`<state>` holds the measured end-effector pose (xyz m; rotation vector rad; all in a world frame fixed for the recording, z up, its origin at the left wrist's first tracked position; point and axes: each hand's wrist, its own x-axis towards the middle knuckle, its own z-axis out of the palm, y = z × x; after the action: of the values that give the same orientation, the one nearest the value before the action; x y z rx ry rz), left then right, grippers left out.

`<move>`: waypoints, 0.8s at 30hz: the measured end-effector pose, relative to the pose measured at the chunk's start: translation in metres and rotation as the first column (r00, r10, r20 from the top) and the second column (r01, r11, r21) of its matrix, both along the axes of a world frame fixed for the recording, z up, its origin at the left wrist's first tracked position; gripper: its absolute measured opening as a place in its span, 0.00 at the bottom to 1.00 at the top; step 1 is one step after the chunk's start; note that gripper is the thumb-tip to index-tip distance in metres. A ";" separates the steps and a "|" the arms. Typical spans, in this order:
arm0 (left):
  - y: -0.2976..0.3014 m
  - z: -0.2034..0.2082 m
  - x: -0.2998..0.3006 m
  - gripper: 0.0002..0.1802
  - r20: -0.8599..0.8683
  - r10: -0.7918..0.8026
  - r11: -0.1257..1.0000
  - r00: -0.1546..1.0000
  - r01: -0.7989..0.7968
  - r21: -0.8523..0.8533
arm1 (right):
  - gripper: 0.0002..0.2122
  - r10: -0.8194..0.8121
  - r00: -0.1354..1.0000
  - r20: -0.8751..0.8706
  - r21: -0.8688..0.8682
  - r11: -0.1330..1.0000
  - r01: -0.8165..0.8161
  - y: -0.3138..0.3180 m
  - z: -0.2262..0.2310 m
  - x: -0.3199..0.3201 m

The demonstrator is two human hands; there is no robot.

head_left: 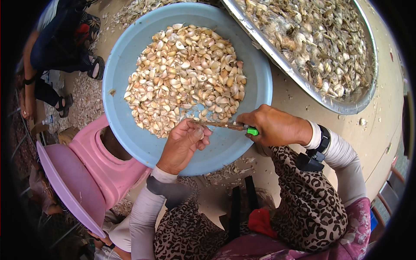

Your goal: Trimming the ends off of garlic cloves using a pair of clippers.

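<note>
My right hand (pixel 275 125) is closed around a knife with a bright green handle (pixel 252 130). Its brown-stained blade (pixel 223 125) points left, and the tip reaches the fingers of my left hand (pixel 184 143). Those fingers are pinched together; whatever lies between them is mostly hidden. Both hands are over the near side of a large round light-blue basin (pixel 255 82). Inside it, a broad heap of loose garlic cloves (pixel 182 73), pale with pinkish-tan skins, covers much of the bottom.
A large metal tray (pixel 346 106) of whole garlic bulbs (pixel 320 47) stands at the upper right. Left of the basin is a pink plastic stool (pixel 117 177) beside a lilac basin (pixel 71 173). Garlic skins litter the floor. Another person's sandalled foot (pixel 96 67) shows at the upper left.
</note>
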<state>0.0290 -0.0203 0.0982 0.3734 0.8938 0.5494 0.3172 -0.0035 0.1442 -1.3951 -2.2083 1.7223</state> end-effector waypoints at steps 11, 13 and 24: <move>0.027 -0.018 -0.029 0.12 -0.041 0.204 0.977 0.978 -0.206 -0.055 | 0.19 -0.270 0.958 -0.100 -0.050 0.963 0.267 0.002 0.003 0.007; 0.039 -0.031 -0.034 0.14 -0.120 0.120 0.991 0.986 -0.126 -0.043 | 0.20 -0.220 0.972 -0.084 -0.062 0.974 0.216 0.003 0.010 0.009; 0.039 -0.143 0.004 0.11 -0.943 -0.100 0.410 0.318 0.877 0.252 | 0.19 -0.142 0.983 -0.118 0.195 0.967 0.163 -0.004 -0.002 0.013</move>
<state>0.0326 0.0184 -0.0453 1.8784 1.3151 -0.0555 0.3299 -0.0071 0.1419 -1.3558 -2.0939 1.4381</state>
